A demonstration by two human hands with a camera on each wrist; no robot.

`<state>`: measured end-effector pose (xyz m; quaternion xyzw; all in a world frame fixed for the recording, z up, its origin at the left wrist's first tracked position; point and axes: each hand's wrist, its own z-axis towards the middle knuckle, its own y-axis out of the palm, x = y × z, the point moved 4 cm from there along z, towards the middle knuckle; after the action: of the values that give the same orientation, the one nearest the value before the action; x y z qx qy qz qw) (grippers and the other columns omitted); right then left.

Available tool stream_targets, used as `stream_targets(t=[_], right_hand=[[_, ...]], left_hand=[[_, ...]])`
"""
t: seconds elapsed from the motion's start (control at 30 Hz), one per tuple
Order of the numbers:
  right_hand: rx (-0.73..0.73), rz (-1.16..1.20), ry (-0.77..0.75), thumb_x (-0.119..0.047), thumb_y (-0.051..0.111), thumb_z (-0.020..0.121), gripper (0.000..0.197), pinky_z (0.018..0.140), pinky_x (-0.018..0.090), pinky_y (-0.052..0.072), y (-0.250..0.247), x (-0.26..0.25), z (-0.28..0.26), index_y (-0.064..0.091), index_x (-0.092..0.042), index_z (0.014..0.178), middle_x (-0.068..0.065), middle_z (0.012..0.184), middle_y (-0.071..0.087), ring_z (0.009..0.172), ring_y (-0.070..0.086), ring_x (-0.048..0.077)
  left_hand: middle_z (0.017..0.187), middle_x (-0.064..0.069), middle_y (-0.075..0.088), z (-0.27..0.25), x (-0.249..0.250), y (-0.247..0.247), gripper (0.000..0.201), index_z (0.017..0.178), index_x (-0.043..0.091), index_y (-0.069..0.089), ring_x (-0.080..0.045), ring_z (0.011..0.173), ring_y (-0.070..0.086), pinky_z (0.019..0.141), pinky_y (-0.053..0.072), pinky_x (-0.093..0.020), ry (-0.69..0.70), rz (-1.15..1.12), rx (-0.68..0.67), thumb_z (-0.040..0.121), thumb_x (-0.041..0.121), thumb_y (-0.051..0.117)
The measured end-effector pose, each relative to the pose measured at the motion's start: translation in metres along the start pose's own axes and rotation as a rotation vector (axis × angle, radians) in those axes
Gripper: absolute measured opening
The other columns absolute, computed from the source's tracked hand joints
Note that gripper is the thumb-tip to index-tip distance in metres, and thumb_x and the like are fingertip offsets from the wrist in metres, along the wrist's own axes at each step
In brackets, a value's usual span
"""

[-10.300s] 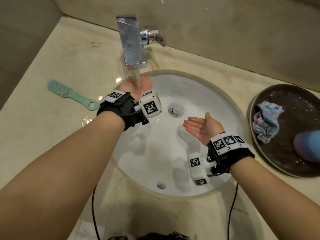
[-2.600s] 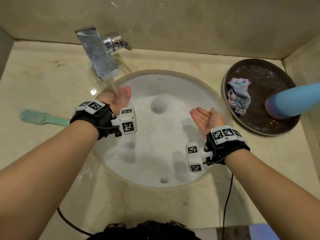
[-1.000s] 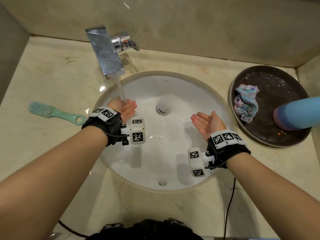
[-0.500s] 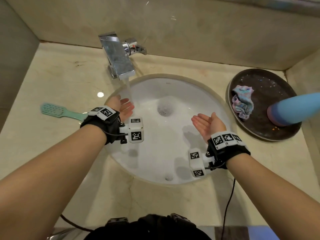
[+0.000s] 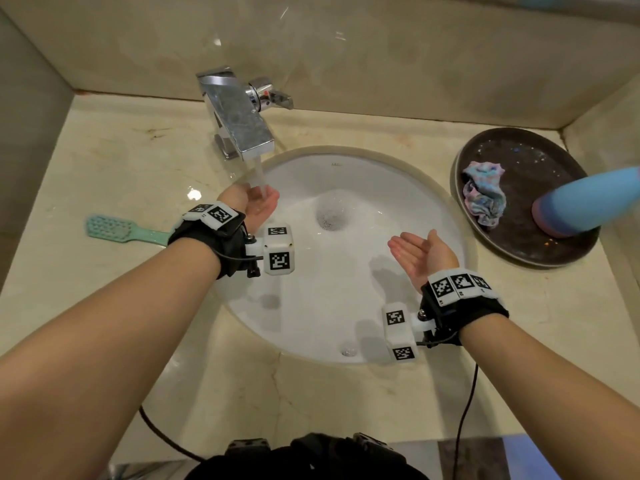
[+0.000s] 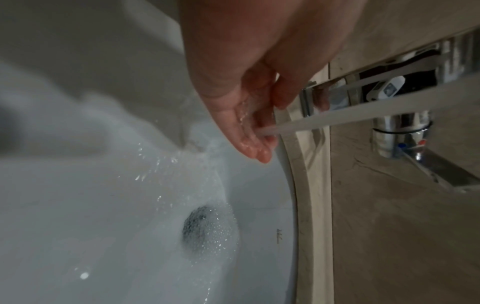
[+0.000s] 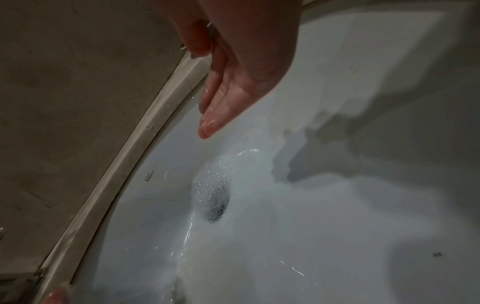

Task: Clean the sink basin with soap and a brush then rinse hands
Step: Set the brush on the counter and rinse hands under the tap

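Observation:
Water runs from the chrome faucet (image 5: 239, 123) onto my left hand (image 5: 258, 204), which is held palm up, fingers relaxed, over the back left of the white sink basin (image 5: 332, 299). The stream strikes its wet fingers (image 6: 249, 139). My right hand (image 5: 414, 252) hovers palm up over the basin's right side, wet fingers (image 7: 215, 111) straight and together, holding nothing. Foam covers the drain (image 5: 330, 213). The teal brush (image 5: 121, 230) lies on the counter left of the basin, partly hidden behind my left wrist.
A dark round tray (image 5: 540, 157) at the right holds a crumpled multicoloured cloth (image 5: 485, 194) and a blue bottle (image 5: 588, 202). The faucet handle (image 5: 273, 97) points right near the back wall. Beige counter (image 5: 121, 161) surrounds the basin, with walls on three sides.
My left hand has shifted slightly forward so the stream lands on its palm and fingers. The right hand stays palm up in place. The head view has shifted a little.

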<state>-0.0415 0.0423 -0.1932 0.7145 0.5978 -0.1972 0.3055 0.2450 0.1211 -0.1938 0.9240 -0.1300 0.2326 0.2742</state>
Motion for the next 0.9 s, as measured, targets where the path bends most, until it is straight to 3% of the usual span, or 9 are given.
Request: stream_targets(t=[0.07,0.13,0.2,0.3,0.4,0.53,0.6,0.73,0.9], right_hand=[[0.008,0.005,-0.005,-0.038,0.029,0.102,0.051,0.086,0.030,0.052,-0.003,0.002,-0.001,0.058,0.002,0.089,0.018,0.095,0.064,0.088,0.065,0.026],[0.017,0.004,-0.012,-0.038,0.029,0.102,0.051,0.086,0.030,0.053,-0.006,0.002,-0.002,0.058,0.002,0.090,0.018,0.095,0.064,0.088,0.065,0.025],[0.024,0.003,-0.018,-0.038,0.028,0.102,0.051,0.085,0.029,0.053,-0.008,0.003,-0.003,0.058,0.002,0.089,0.018,0.095,0.064,0.088,0.065,0.025],[0.024,-0.010,-0.021,-0.038,0.028,0.102,0.051,0.083,0.028,0.053,-0.011,0.003,-0.003,0.058,0.002,0.090,0.017,0.094,0.064,0.087,0.065,0.024],[0.015,-0.031,-0.019,-0.038,0.026,0.103,0.052,0.081,0.027,0.053,-0.011,0.004,-0.003,0.057,0.001,0.089,0.017,0.094,0.063,0.084,0.064,0.023],[0.027,-0.068,-0.028,-0.037,0.026,0.103,0.052,0.077,0.026,0.055,-0.011,0.006,-0.004,0.058,0.001,0.087,0.016,0.092,0.063,0.083,0.065,0.023],[0.033,-0.081,-0.027,-0.037,0.026,0.103,0.052,0.077,0.026,0.056,-0.012,0.009,-0.005,0.058,0.001,0.086,0.016,0.094,0.064,0.083,0.065,0.023],[0.034,-0.098,-0.010,-0.037,0.025,0.103,0.052,0.074,0.026,0.056,-0.014,0.016,-0.007,0.058,0.002,0.088,0.018,0.102,0.063,0.083,0.066,0.023],[0.037,-0.077,-0.004,-0.037,0.026,0.103,0.052,0.076,0.027,0.056,-0.015,0.017,-0.008,0.058,0.001,0.086,0.018,0.102,0.062,0.082,0.065,0.023]], left_hand=[[0.070,-0.008,0.050,0.002,0.002,0.004,0.030,0.080,0.001,0.047,-0.016,0.064,0.051,0.071,0.049,-0.021,-0.026,0.032,-0.013,0.102,0.012,0.030],[0.059,-0.008,0.055,0.001,0.003,0.009,0.034,0.081,0.000,0.048,-0.016,0.052,0.057,0.052,0.052,-0.017,-0.080,0.011,-0.066,0.102,0.014,0.027],[0.061,-0.007,0.060,-0.003,0.002,0.013,0.033,0.079,0.000,0.052,-0.015,0.052,0.060,0.050,0.054,-0.020,-0.077,0.123,-0.065,0.101,0.008,0.029],[0.066,-0.009,0.069,-0.019,-0.016,0.021,0.029,0.085,0.000,0.059,-0.016,0.058,0.069,0.055,0.058,-0.024,-0.155,0.424,-0.158,0.100,0.012,0.037],[0.068,-0.009,0.071,-0.042,-0.056,0.026,0.032,0.085,0.000,0.061,-0.016,0.060,0.070,0.064,0.057,-0.026,-0.312,0.884,-0.380,0.100,0.015,0.038],[0.099,-0.019,0.069,-0.076,-0.116,0.026,0.037,0.092,0.001,0.059,-0.022,0.072,0.066,0.068,0.056,-0.029,-0.531,1.349,-0.628,0.103,0.024,0.032],[0.101,-0.019,0.066,-0.083,-0.137,0.023,0.034,0.092,0.005,0.058,-0.023,0.074,0.063,0.070,0.054,-0.030,-0.573,1.463,-0.683,0.102,0.026,0.033],[0.087,-0.007,0.064,-0.072,-0.144,0.021,0.023,0.100,0.010,0.056,-0.017,0.072,0.062,0.068,0.051,-0.027,-0.441,1.453,-0.632,0.100,0.027,0.040],[0.077,-0.001,0.065,-0.026,-0.093,0.006,0.024,0.095,0.011,0.055,-0.012,0.061,0.064,0.062,0.046,-0.022,-0.173,1.218,-0.307,0.100,0.027,0.039]])
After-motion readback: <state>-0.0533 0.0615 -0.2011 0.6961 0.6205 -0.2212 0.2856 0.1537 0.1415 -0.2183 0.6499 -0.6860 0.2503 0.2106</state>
